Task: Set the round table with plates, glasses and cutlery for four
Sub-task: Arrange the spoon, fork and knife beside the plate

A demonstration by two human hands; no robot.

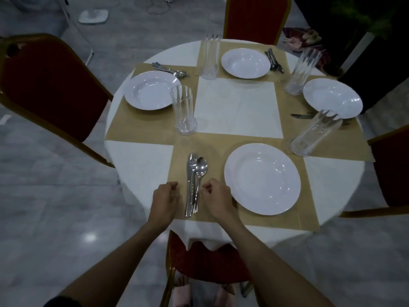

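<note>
The round table (141, 165) has a white cloth and tan placemats. The near white plate (262, 178) lies on its mat, with a knife, fork and spoon set (194, 182) to its left. My left hand (166, 198) hovers left of that cutlery, fingers curled and holding nothing. My right hand (215, 196) is just right of the cutlery, fingers curled, its fingertips close to the spoon handle. Other plates sit at the left (151, 89), far (245, 62) and right (333, 97) places. Tall glasses stand at the left (183, 110), far (210, 57), far right (302, 70) and near right (314, 134).
Cutlery lies by the left plate (170, 69) and the far plate (274, 60); a knife (302, 116) lies by the right plate. Red chairs stand at the left (48, 85), far side (254, 18), right (391, 169) and beneath me (199, 262).
</note>
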